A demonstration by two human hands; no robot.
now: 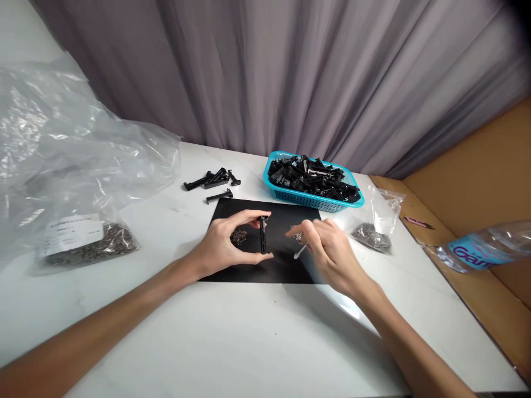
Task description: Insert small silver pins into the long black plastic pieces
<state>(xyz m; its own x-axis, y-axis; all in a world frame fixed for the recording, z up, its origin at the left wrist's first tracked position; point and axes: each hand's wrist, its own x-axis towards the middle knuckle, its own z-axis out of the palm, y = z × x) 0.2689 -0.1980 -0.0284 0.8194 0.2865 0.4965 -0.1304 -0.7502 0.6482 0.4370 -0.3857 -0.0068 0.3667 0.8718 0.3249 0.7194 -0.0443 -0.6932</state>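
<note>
Left hand (222,241) pinches black plastic part (263,235) by both ends, long axis toward surface (249,342) far edge; right hand (334,255), apart rightward, curls round slim tool (299,252).

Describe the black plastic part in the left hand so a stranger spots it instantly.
Find the black mat on the white table. Over it, the left hand pinches the slim black plastic part end to end. Unlike the other black parts in the blue basket and behind the mat, it alone is held.
</note>
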